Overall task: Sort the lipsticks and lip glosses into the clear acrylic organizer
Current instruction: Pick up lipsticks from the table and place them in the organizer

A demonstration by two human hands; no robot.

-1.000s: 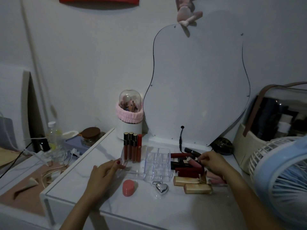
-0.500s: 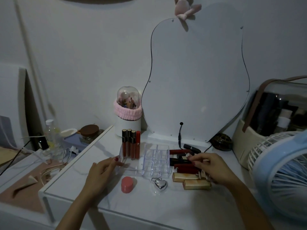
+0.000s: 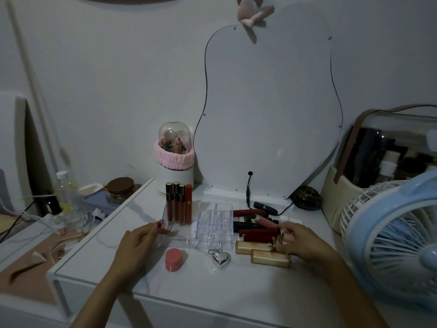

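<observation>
The clear acrylic organizer (image 3: 214, 224) stands mid-table, with several dark red lip glosses (image 3: 178, 205) upright in its back left slots. My left hand (image 3: 139, 245) grips the organizer's front left corner, thumb on the wall. To the organizer's right lies a pile of lipsticks: dark red tubes (image 3: 257, 232), a pink gloss (image 3: 267, 221), a black lipstick (image 3: 264, 207) and two gold tubes (image 3: 269, 258). My right hand (image 3: 302, 243) rests on the pile's right side, fingers curled round a pale pink tube (image 3: 287, 237) that is partly hidden.
A pink round pot (image 3: 173, 259) and a silver heart (image 3: 221, 258) lie in front of the organizer. Behind stand a wavy mirror (image 3: 267, 114) and a brush holder (image 3: 174, 162). A blue fan (image 3: 390, 237) and a storage case (image 3: 390, 150) crowd the right. A cluttered lower surface lies left.
My right hand has slid slightly nearer over the pile, and its fingers have curled onto the pale pink tube. The left hand stays on the organizer's corner.
</observation>
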